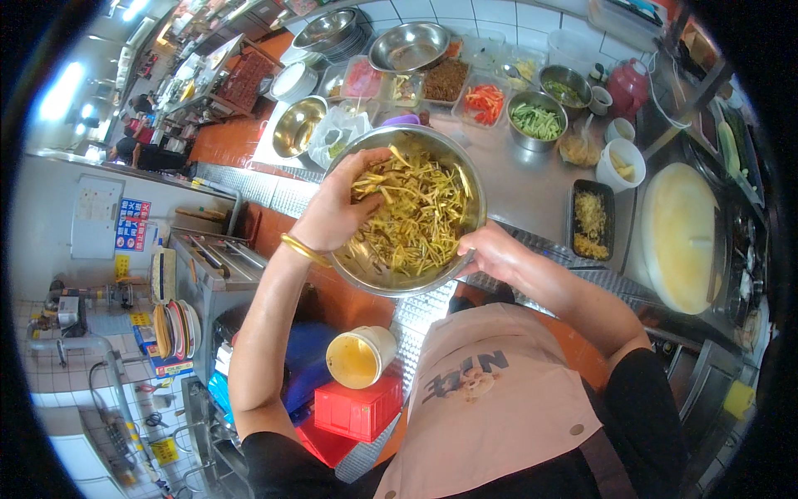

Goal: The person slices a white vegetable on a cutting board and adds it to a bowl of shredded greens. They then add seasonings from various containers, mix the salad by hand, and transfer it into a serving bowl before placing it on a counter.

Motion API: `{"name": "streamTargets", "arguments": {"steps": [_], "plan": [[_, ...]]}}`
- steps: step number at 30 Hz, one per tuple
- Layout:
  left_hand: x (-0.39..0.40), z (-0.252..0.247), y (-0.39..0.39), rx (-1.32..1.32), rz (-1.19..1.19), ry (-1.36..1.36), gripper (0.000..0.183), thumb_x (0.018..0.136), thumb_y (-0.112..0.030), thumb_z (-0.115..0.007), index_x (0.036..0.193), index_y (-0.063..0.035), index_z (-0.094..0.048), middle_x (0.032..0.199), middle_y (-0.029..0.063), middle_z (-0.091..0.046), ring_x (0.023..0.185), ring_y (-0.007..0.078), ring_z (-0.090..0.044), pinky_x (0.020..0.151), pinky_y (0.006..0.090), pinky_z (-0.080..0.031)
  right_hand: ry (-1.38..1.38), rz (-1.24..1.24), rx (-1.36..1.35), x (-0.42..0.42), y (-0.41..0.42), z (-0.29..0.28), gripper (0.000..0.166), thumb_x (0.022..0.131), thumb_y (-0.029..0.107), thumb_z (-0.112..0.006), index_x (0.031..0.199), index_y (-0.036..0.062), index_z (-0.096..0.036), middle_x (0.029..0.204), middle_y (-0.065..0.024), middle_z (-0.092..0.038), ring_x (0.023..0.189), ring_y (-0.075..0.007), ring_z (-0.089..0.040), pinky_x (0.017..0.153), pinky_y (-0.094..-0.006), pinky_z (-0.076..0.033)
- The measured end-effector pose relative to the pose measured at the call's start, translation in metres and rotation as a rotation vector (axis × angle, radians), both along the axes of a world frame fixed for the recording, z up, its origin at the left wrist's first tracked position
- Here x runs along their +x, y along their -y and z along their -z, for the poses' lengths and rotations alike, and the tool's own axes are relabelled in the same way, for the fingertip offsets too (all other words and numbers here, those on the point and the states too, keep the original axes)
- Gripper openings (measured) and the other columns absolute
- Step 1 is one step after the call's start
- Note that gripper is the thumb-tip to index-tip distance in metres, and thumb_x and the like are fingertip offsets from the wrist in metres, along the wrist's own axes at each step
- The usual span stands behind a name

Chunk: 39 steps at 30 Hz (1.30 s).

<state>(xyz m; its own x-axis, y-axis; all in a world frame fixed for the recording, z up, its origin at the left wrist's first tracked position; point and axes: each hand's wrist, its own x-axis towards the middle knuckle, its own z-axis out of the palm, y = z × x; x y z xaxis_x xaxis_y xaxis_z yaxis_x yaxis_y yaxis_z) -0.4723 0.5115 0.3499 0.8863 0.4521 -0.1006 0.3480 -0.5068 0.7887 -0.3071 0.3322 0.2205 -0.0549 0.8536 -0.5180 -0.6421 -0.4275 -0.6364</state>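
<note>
A stainless steel mixing bowl [416, 288] is held up in front of my apron, at the edge of the metal counter. Inside it lies a heap of yellow-green vegetable strips [424, 215], glossy and mixed with darker shreds. My right hand [489, 249] grips the bowl's rim at the near right. My left hand [340, 203], with a gold-coloured bangle on its wrist, reaches over the left rim into the bowl. Its thumb and fingers curve around some of the strips; how firmly they close is hidden.
The steel counter [508, 193] bears red pepper strips [483, 105], a bowl of green strips [536, 118], brown mince [446, 81] and a black tray of minced food [591, 221]. A large pale lid [679, 237] lies right. Below stand a white bucket [361, 355] and red crate [360, 405].
</note>
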Motion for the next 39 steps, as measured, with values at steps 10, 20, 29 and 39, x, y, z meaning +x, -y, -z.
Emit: {"name": "streamTargets", "arguments": {"steps": [10,20,29,39], "plan": [[-0.007,0.083,-0.059,-0.251,-0.289,-0.121,0.037,0.092,-0.012,-0.061,0.127,-0.0024,-0.052,0.118,0.0058,-0.06,0.108,0.0182,-0.056,0.094,0.0331,-0.046,-0.028,-0.065,0.026,-0.021,0.008,-0.024,0.061,0.074,-0.006,-0.051,0.133,0.0012,-0.039,0.12,-0.0176,-0.054,0.104,-0.0317,-0.06,0.072,-0.0514,-0.059],[-0.012,0.064,0.059,0.92,0.51,-0.398,0.078,0.073,-0.027,-0.076,0.141,-0.0346,-0.039,0.157,0.0142,-0.015,0.144,0.041,-0.014,0.112,0.0623,-0.025,-0.001,-0.026,0.002,0.012,0.027,-0.003,0.053,0.076,-0.006,-0.051,0.129,-0.002,-0.044,0.116,-0.0158,-0.059,0.094,-0.0279,-0.066,0.072,-0.0479,-0.062],[-0.003,0.078,0.001,0.427,-0.215,-0.138,0.064,0.073,-0.011,-0.076,0.131,-0.017,-0.05,0.121,0.0186,-0.05,0.105,0.038,-0.06,0.089,0.0439,-0.052,0.01,-0.001,-0.019,-0.007,0.011,-0.001,0.053,0.077,-0.005,-0.051,0.13,0.0022,-0.044,0.116,-0.0131,-0.056,0.102,-0.028,-0.059,0.071,-0.0513,-0.06],[0.004,-0.006,0.024,0.642,-0.156,-0.109,0.038,0.096,-0.027,-0.056,0.12,0.0015,-0.052,0.111,0.0243,-0.06,0.096,0.0413,-0.061,0.08,0.0439,-0.05,0.048,-0.031,0.012,-0.002,-0.002,-0.024,0.055,0.079,-0.003,-0.052,0.133,0.0025,-0.043,0.118,-0.0146,-0.059,0.098,-0.0273,-0.065,0.073,-0.0482,-0.06]]}}
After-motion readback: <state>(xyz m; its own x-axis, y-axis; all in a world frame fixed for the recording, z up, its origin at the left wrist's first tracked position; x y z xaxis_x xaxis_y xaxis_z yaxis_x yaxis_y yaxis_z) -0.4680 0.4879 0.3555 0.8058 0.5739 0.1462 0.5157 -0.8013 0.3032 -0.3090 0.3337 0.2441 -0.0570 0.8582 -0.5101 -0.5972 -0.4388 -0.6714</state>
